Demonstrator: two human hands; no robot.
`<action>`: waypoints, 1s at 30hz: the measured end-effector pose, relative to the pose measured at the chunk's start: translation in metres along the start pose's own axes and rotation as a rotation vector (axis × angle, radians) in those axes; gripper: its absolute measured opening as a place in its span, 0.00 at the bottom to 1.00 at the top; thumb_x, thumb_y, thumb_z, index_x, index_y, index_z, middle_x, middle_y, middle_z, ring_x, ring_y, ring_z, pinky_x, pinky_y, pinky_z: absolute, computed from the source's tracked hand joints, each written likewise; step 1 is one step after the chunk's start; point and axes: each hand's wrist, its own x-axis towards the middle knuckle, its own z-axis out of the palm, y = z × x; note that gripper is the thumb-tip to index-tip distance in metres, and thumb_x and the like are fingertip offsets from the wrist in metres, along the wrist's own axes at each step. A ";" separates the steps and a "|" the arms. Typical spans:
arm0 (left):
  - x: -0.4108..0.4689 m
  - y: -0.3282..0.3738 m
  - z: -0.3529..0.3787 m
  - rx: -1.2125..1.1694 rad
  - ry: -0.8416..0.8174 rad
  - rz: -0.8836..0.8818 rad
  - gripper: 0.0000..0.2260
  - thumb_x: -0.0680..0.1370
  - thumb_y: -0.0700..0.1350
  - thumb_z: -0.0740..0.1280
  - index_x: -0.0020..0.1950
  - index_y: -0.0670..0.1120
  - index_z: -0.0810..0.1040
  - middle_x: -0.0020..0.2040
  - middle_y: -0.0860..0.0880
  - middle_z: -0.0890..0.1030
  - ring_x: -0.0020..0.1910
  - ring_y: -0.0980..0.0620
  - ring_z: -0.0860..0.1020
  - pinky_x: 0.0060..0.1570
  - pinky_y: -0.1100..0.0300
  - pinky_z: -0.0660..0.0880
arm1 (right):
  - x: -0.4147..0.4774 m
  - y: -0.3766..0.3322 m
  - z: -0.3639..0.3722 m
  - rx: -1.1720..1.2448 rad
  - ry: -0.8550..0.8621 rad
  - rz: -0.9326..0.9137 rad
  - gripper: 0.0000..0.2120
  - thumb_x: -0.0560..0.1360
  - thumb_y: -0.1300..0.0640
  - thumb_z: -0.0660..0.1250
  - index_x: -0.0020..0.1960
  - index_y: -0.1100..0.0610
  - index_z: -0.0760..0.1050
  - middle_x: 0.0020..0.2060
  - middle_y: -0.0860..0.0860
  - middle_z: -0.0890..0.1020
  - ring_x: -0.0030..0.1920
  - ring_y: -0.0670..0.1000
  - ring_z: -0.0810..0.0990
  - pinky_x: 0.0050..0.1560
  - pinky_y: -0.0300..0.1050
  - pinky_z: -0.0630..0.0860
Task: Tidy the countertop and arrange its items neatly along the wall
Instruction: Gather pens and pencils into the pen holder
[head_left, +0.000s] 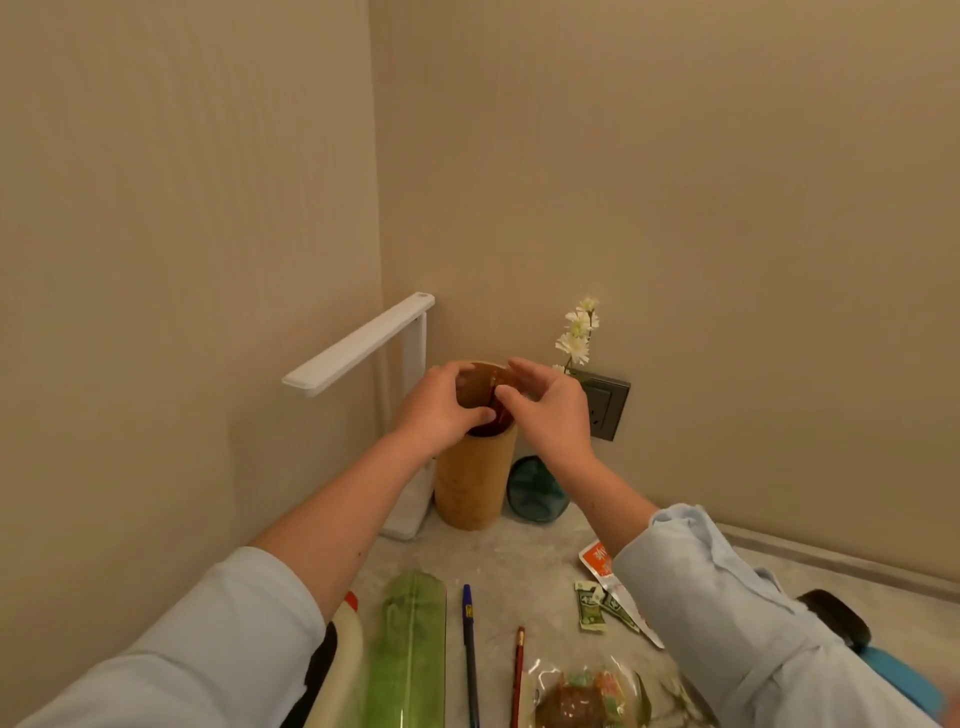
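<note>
head view: a wooden tube (475, 483) stands upright in the corner of the countertop (524, 566), close to both walls, and both hands are at its mouth. the left hand (441, 410) curls round the rim and grips it. the right hand (550, 410) arches over the opening with its thumb against some thin red sticks (500, 413) that poke down inside; whether it pinches them or only touches them i cannot tell.

just beside the tube are a white lamp (358, 345) on its left and a teal vase (535, 491) with white flowers (579, 332) on its right, in front of a wall socket (605, 402).

the step looks like loading stick-shaped things into the tube. nearer the person a blue pen (470, 654), a red pencil (518, 675), a green case (410, 649), an orange packet (597, 558), small green packets (592, 610) and a clear bag (582, 691) lie loose.

next, probably, the pen and pencil: lift each thin shaft off the flat top with the fingertips and drop it in upright while the tube is steadied.
</note>
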 end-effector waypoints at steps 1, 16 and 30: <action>-0.005 0.001 -0.001 0.009 0.036 -0.006 0.30 0.70 0.53 0.76 0.69 0.53 0.69 0.65 0.50 0.74 0.62 0.49 0.76 0.57 0.54 0.76 | -0.005 0.000 -0.003 -0.009 0.013 -0.008 0.21 0.73 0.56 0.72 0.66 0.53 0.77 0.58 0.48 0.82 0.58 0.44 0.80 0.59 0.43 0.78; -0.131 -0.002 0.037 0.367 -0.222 -0.124 0.18 0.73 0.56 0.71 0.58 0.52 0.71 0.50 0.53 0.78 0.49 0.51 0.78 0.50 0.52 0.77 | -0.137 0.056 -0.028 -0.274 -0.286 0.251 0.11 0.73 0.51 0.71 0.55 0.50 0.79 0.47 0.46 0.82 0.49 0.46 0.80 0.49 0.43 0.78; -0.166 -0.030 0.088 1.288 -0.484 -0.030 0.32 0.77 0.68 0.54 0.71 0.47 0.72 0.76 0.40 0.62 0.77 0.39 0.53 0.74 0.39 0.39 | -0.167 0.100 -0.014 -0.918 -0.588 0.216 0.25 0.73 0.33 0.60 0.54 0.54 0.77 0.53 0.53 0.77 0.59 0.56 0.71 0.57 0.51 0.72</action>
